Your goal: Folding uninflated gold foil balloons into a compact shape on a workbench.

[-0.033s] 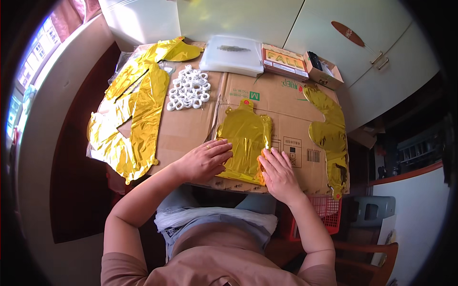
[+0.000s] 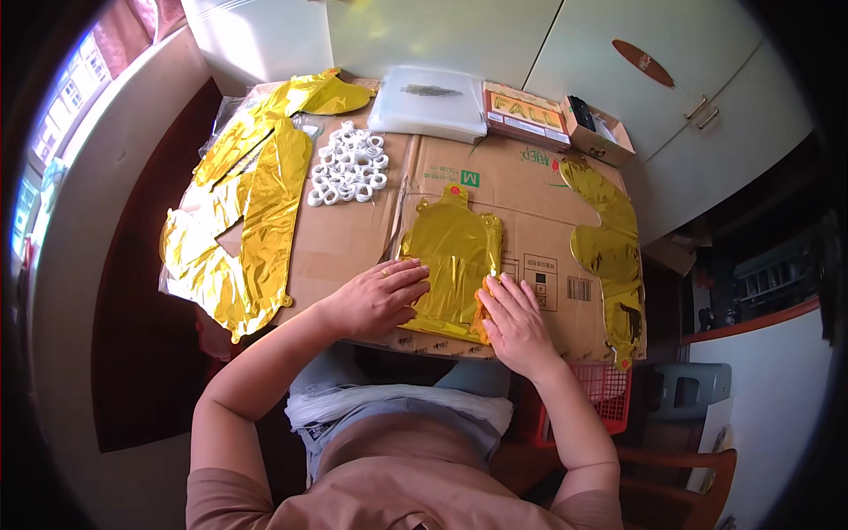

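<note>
A flat, folded gold foil balloon (image 2: 452,243) lies on the cardboard in front of me, with a red-marked tab at its far end. My left hand (image 2: 378,298) rests along its left edge, fingers stretched out and close together. On the near right corner, my right hand (image 2: 517,322) lies flat with fingers extended. A crumpled orange piece (image 2: 482,309) shows beside and under the right fingers; I cannot tell what it is. Several gold foil balloons (image 2: 269,199) are spread at the left, and another curved one (image 2: 609,234) lies along the right edge.
Bundles of white ribbon (image 2: 351,165) lie left of centre. Along the back stand a stack of clear plastic bags (image 2: 428,110), a printed flat box (image 2: 528,119) and a small open carton (image 2: 605,141). Flattened cardboard (image 2: 349,243) covers the table. A red basket (image 2: 605,397) sits below right.
</note>
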`<state>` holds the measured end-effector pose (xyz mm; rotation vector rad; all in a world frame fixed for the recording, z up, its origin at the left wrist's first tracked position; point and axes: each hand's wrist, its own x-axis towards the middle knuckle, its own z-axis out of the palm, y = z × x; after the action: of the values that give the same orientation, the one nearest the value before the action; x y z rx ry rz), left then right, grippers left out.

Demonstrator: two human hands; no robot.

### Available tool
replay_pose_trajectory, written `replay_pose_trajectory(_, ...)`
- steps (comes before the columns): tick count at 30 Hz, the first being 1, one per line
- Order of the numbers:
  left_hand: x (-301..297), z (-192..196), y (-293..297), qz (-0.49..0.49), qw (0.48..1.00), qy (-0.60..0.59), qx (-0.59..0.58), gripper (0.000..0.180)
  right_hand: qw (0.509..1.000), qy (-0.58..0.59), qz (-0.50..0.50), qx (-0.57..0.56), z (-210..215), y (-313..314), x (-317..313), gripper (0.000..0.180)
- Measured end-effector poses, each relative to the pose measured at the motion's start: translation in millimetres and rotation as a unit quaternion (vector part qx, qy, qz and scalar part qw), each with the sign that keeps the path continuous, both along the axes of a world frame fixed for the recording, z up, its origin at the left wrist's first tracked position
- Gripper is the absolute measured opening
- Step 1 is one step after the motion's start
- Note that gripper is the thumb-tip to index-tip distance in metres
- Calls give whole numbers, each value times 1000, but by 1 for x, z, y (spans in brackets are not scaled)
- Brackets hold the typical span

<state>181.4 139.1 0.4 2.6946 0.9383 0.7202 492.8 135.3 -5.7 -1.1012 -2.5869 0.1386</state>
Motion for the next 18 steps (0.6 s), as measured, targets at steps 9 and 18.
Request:
replay_pose_trajectory(9,-1,2,1,8,999,30,-23,57,998,-51,-21,-42,-6,-8,-9,74)
replay_pose_trajectory(18,-2,6,0,36,995,94,-28,64,997,-60,-11,-51,-4,-6,-6,77)
